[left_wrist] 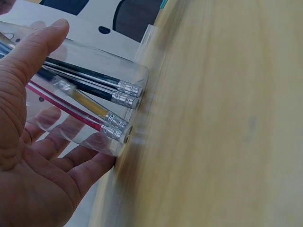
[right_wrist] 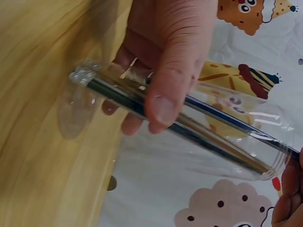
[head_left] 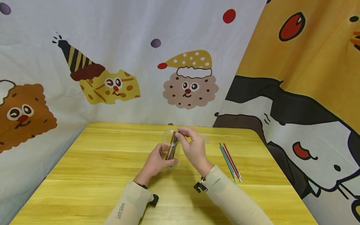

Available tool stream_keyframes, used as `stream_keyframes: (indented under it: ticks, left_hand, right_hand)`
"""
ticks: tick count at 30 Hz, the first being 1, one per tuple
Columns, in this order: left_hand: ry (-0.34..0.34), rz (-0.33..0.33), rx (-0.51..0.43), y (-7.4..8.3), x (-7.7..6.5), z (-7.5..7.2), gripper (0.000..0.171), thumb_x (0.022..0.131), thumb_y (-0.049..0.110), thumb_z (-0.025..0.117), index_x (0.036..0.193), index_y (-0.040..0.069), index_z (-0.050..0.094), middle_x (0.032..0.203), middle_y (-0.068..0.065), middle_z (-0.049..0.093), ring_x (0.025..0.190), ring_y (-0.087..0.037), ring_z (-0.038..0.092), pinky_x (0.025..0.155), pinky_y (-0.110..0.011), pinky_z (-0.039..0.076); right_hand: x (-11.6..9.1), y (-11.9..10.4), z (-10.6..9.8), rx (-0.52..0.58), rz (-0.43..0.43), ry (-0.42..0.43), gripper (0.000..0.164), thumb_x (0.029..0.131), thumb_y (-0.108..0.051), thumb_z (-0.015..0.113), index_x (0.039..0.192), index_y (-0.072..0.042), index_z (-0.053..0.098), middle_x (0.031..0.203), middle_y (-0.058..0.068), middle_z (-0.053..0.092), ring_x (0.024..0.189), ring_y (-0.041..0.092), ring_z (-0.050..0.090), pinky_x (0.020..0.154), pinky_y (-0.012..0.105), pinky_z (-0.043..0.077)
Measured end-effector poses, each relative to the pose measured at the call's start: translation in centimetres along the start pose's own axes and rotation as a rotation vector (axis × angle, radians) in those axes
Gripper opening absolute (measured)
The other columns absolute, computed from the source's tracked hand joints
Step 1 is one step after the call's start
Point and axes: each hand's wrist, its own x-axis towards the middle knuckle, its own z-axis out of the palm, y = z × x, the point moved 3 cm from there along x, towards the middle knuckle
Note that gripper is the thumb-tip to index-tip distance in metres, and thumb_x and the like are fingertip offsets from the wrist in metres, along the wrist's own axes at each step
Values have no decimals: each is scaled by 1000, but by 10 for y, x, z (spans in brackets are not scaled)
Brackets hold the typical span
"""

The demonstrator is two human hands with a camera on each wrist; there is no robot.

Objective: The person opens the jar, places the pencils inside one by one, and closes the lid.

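Note:
My left hand [head_left: 154,162] grips a clear plastic cylinder [right_wrist: 279,120] round its side, thumb on one side and fingers on the other. Inside it lean several pencils [left_wrist: 94,87], black, yellow and red among them, with silver ferrules and eraser ends down at the base. At the cylinder's rim, my right hand [head_left: 194,148] pinches the upper end of a dark blue pencil [right_wrist: 222,116] between thumb and fingers. Most of that pencil is within the cylinder. In the right wrist view only the fingertips [right_wrist: 289,196] of the right hand show, at the edge.
Several more pencils [head_left: 229,161], teal and red, lie side by side on the wooden table [head_left: 92,175], to the right of my right hand. A faint clear disc [head_left: 206,138] lies behind that hand. Cartoon-printed cloth [head_left: 123,28] hangs behind the table.

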Motion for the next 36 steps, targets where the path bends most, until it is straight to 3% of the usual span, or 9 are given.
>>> stream_keyframes:
  ticks: [8, 16, 36]
  left_hand:
    - [-7, -3, -6, 2, -1, 0, 64, 81, 35, 97, 130, 19, 58, 136, -3, 64, 135, -34, 63, 110, -58, 54]
    - [4, -4, 27, -1, 0, 0, 65, 80, 39, 97, 130, 21, 58, 133, -2, 66, 127, -29, 65, 104, -54, 56]
    - [3, -4, 28, -3, 2, 0, 66, 80, 39, 97, 131, 20, 58, 135, -3, 66, 130, -32, 66, 105, -56, 56]
  right_hand:
    - [-6, 6, 1, -88, 43, -60, 9, 100, -15, 77, 105, -8, 80, 89, 4, 75, 76, 13, 63, 62, 28, 52]
    - [-10, 9, 2, 12, 85, -99, 9, 103, -15, 73, 106, -7, 77, 89, 4, 76, 68, 8, 57, 56, 22, 49]
    - [-14, 16, 4, 70, 137, -85, 11, 104, -18, 72, 107, -11, 80, 92, 4, 78, 63, 8, 52, 53, 21, 43]
